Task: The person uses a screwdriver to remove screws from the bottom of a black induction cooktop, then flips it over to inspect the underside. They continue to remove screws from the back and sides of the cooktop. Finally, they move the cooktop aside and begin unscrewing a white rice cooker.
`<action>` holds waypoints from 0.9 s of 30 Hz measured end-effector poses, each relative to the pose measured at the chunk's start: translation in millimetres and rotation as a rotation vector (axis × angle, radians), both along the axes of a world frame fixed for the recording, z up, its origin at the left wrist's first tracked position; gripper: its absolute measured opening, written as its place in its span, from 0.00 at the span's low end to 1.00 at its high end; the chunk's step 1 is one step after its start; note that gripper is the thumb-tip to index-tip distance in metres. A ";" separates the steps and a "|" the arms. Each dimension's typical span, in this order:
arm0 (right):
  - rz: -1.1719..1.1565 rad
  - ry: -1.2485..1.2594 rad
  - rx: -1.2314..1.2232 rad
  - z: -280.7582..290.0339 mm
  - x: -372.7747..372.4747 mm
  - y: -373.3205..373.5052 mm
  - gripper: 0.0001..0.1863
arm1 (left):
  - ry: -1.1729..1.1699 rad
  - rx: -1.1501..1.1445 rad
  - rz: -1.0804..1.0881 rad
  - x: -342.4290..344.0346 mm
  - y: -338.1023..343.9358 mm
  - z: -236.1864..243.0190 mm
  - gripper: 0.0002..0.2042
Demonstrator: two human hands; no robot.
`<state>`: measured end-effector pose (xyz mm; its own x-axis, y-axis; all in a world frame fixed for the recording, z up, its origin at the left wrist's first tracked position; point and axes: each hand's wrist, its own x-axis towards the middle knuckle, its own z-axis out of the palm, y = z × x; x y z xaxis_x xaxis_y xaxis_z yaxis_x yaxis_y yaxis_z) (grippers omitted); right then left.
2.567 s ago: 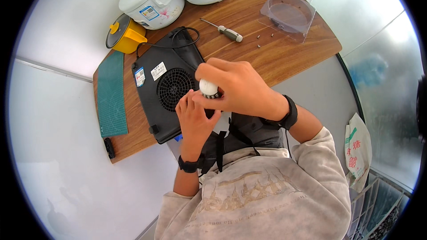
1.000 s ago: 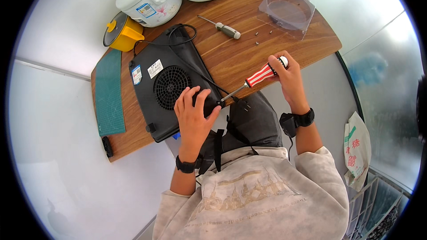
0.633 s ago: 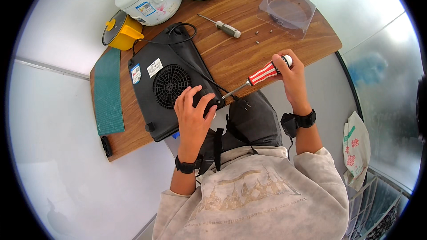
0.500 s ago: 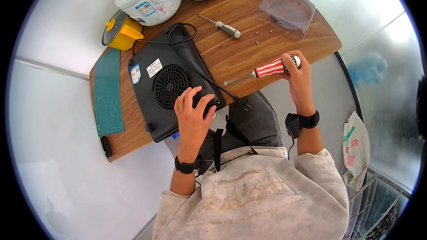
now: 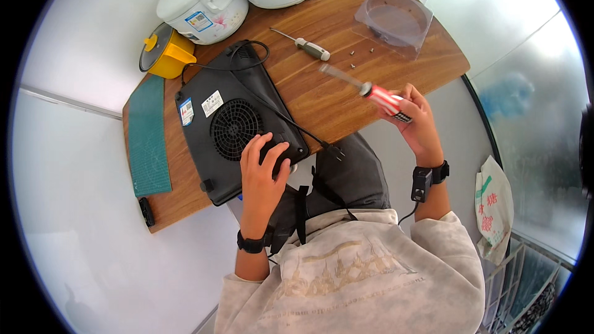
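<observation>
A black induction cooker [image 5: 201, 142] lies on the table with its fan grille and underside facing up. My left hand [image 5: 263, 176] rests on its near right corner, fingers spread. In my right hand [image 5: 422, 122], held above the table's near edge, is a screwdriver [image 5: 385, 100] with a red-and-white striped handle. Its blurred shaft points up and to the left, apart from the cooker. The cooker's power cord [image 5: 281, 110] runs across its underside, and the plug [image 5: 334, 149] hangs over the table's edge.
A second screwdriver [image 5: 312, 49] with a grey handle lies beyond the cooker, near several small screws [image 5: 352, 66]. A clear plastic tray [image 5: 411, 42] sits at the far right. Two white rice cookers [image 5: 204, 15], a yellow pot [image 5: 170, 62] and a green cutting mat [image 5: 147, 139] stand left.
The striped screwdriver has turned in my right hand, its tip swinging from lower left to upper left. My left hand has stayed on the cooker's corner.
</observation>
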<state>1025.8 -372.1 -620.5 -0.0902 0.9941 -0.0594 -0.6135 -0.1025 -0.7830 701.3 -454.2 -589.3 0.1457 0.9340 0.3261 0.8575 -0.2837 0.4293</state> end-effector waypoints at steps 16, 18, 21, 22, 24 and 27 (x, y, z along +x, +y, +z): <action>0.111 -0.094 0.056 19.1 36.4 -20.9 0.24 | 0.145 -0.227 -0.352 51.0 59.4 80.9 0.08; 0.082 -0.117 0.040 22.6 47.0 -27.1 0.23 | 0.131 -0.341 -0.396 67.4 79.6 86.8 0.09; 0.027 -0.132 -0.008 20.4 73.1 -31.5 0.22 | 0.042 -0.361 -0.387 109.0 125.9 82.4 0.09; 0.016 -0.116 -0.026 21.7 83.2 -32.1 0.22 | 0.012 -0.391 -0.367 125.0 142.0 82.1 0.09; -0.004 -0.090 -0.053 22.9 104.4 -30.4 0.21 | 0.037 -0.319 -0.388 155.7 173.6 73.4 0.09; -0.028 -0.091 -0.074 25.1 137.4 -24.9 0.21 | 0.060 -0.267 -0.414 197.6 216.2 56.0 0.09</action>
